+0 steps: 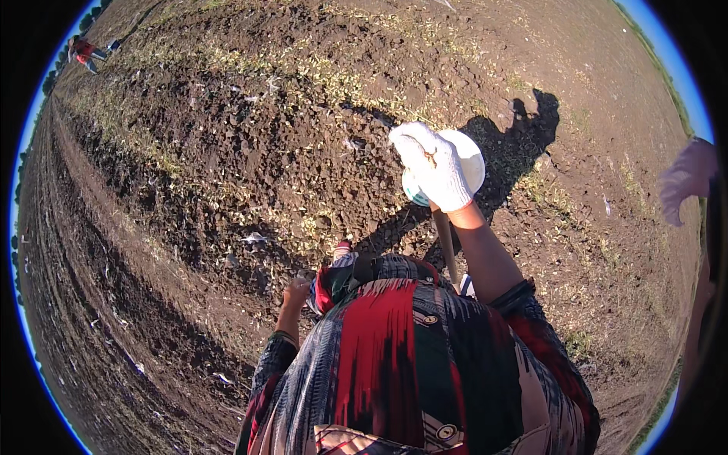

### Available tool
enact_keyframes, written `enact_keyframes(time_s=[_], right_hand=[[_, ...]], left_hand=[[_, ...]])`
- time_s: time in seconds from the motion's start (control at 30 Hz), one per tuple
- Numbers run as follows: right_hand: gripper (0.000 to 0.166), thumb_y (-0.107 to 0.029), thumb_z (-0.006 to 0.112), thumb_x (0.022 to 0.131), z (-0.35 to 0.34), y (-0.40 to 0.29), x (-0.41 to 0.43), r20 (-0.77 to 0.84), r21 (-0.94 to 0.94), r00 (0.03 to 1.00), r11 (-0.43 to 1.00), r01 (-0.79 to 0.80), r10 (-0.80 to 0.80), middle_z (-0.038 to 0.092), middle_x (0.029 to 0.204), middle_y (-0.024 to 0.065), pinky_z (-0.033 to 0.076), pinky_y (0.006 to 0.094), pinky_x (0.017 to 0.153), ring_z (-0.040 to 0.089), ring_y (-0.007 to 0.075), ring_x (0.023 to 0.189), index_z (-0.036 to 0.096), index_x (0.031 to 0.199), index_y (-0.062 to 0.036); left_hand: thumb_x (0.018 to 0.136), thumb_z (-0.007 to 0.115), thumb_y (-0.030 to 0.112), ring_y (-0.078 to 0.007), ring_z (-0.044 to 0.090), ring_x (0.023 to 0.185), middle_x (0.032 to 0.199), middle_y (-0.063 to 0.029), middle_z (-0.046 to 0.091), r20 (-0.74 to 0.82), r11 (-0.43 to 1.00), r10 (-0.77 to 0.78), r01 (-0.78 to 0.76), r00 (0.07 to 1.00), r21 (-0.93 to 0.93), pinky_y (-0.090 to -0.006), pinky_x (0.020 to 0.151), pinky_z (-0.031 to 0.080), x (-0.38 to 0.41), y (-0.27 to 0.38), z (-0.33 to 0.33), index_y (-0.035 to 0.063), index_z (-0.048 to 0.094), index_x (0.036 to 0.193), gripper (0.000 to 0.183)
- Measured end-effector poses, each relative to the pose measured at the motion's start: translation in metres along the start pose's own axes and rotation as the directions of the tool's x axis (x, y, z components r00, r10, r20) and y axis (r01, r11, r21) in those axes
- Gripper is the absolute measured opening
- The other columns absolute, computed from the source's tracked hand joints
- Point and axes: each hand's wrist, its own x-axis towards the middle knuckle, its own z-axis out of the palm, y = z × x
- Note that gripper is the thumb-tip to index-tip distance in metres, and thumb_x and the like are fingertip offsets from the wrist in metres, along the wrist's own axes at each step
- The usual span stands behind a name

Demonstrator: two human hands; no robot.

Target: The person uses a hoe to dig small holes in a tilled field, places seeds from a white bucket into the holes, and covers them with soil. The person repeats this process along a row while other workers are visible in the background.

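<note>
My right hand [429,162] wears a white knitted glove and is held out in front of me, its fingers curled. It overlaps a white bucket [471,156] with greenish marks on its side; I cannot tell whether it touches the rim or holds anything. A small brownish mark or bit shows on the glove. Beneath my right wrist, a wooden handle [445,244] slants down towards my body, its far end hidden. My left hand [296,293] looks bare and hangs low by my left side, near my leg. Its fingers are too unclear to read.
Loose, cloddy soil [244,142] with pale dry leaves spreads around me. Scraps of whitish film [254,238] lie on it. Long furrows [74,256] run along the left. A person in red [85,51] is far off at upper left, beside a dark blue object [114,44].
</note>
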Motion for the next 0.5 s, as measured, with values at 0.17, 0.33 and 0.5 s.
enact_keyframes(time_s=[0.17, 0.33, 0.5], right_hand=[[0.021, -0.014, 0.056, 0.097, -0.081, 0.013, 0.004, -0.181, 0.247, 0.974, 0.965, -0.091, 0.138, 0.063, 0.089, -0.0017, 0.042, 0.0201, 0.061, 0.052, 0.0049, 0.070, 0.065, 0.114, -0.0056], [0.026, -0.023, 0.059, 0.095, -0.170, 0.024, 0.005, -0.535, -0.047, 0.826, 0.971, -0.236, 0.175, 0.050, 0.062, -0.0019, 0.041, 0.0214, 0.050, 0.047, 0.0060, 0.053, 0.067, 0.108, -0.0012], [0.031, -0.025, 0.058, 0.094, -0.295, 0.030, -0.027, -0.693, -0.138, 0.701, 0.924, -0.356, 0.167, 0.050, 0.068, 0.0003, 0.045, 0.0246, 0.051, 0.049, 0.0097, 0.055, 0.065, 0.109, 0.0016]], left_hand=[[0.083, 0.061, 0.026, -0.0160, 0.062, 0.070, 0.081, -0.0059, 0.064, 0.053, 0.993, 0.121, -0.121, 0.991, 0.005, -0.0322, 0.060, 0.053, 0.009, -0.077, -0.004, 0.0044, 0.064, 0.100, 0.027], [0.090, 0.050, 0.029, -0.0221, 0.067, 0.061, 0.074, -0.0106, 0.065, 0.080, 0.984, -0.174, 0.172, 0.981, 0.041, -0.0363, 0.049, 0.055, -0.042, -0.040, -0.011, 0.0053, 0.061, 0.096, 0.028], [0.089, 0.052, 0.031, -0.0239, 0.069, 0.064, 0.081, -0.0129, 0.068, 0.248, 0.955, -0.290, 0.297, 0.924, 0.011, -0.0393, 0.052, 0.057, -0.010, -0.074, 0.000, 0.0047, 0.061, 0.096, 0.029]])
